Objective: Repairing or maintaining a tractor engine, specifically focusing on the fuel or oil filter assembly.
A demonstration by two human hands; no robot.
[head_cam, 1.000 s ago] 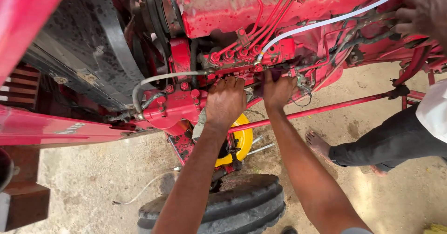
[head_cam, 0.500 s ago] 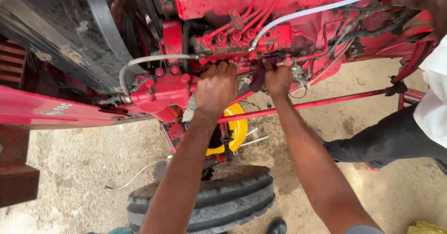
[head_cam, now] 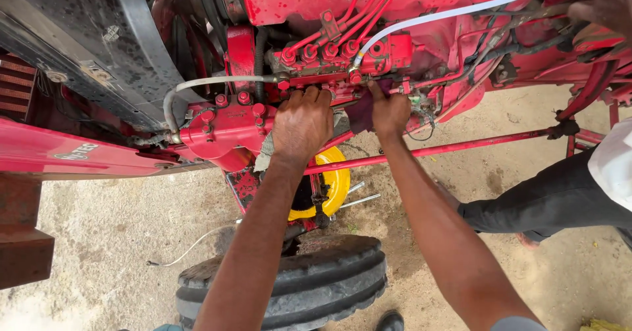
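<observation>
Head camera looks down past your two bare arms at a big red engine [head_cam: 368, 1]. Your left hand [head_cam: 301, 125] is curled up, with its fingers bent over the bottom edge of the red pump [head_cam: 336, 57] that has a row of round red caps on top. I cannot tell if it grips anything under there. Your right hand [head_cam: 390, 112] is just beside it, with fingers closed on a dark cloth [head_cam: 359, 113] pressed up against the pump. A white hose [head_cam: 461, 11] runs from the pump up to the right. Below your hands sits a yellow wheel rim [head_cam: 336, 183] and a black ribbed tyre [head_cam: 309, 281] on sandy ground. Another person's hand [head_cam: 602, 1] rests on the engine at the top right, and their dark trouser leg [head_cam: 546, 199] is on the right.
</observation>
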